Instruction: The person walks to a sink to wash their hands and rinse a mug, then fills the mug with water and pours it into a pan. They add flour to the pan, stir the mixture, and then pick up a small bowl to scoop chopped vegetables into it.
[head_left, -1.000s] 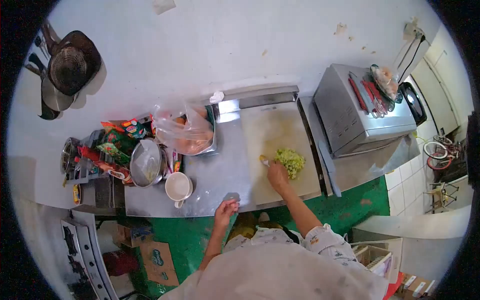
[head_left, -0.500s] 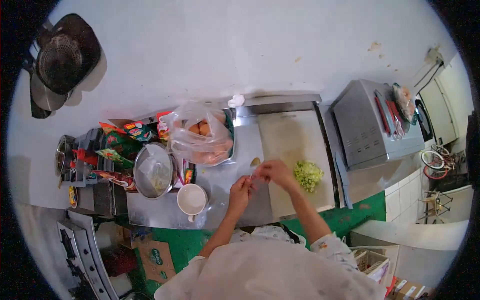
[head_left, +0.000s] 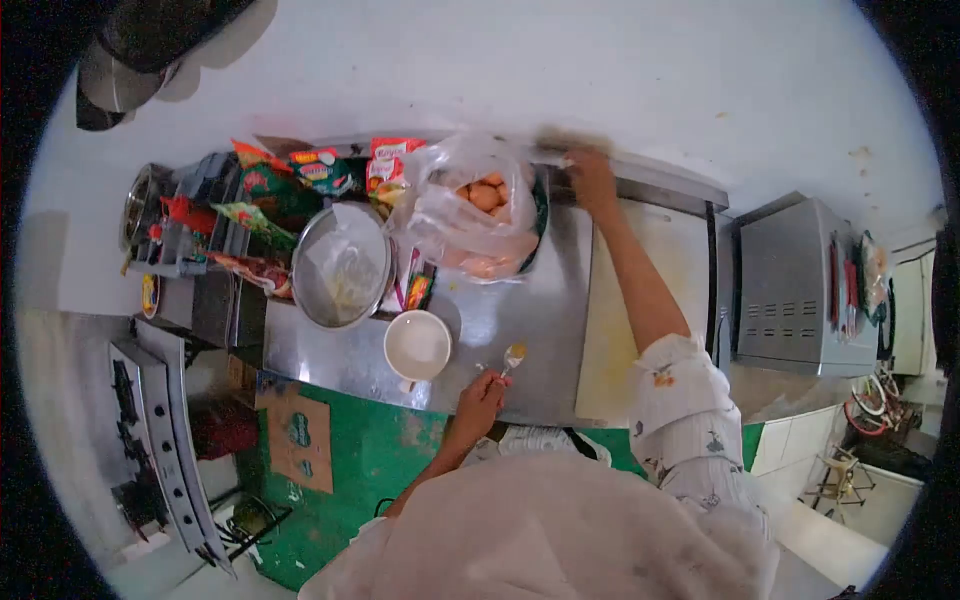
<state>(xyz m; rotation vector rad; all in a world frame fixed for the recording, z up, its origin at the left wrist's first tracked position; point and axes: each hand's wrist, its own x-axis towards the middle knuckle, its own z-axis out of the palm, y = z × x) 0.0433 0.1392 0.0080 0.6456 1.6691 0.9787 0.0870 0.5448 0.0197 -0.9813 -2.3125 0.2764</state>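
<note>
Spoon (head_left: 511,357) is pinched in the left hand (head_left: 480,393) at the near tabletop (head_left: 530,310) edge, beside the cup (head_left: 418,345), with its bowl pointed away from the body. Farther, the right hand (head_left: 592,178) is stretched to the back rim by the egg bag (head_left: 470,205); its grip cannot be told.

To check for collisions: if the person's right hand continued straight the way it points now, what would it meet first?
Probably the raised back ledge of the steel counter, where the right hand seems to be. Behind it stands the white wall. Blur hides any contact.
</note>
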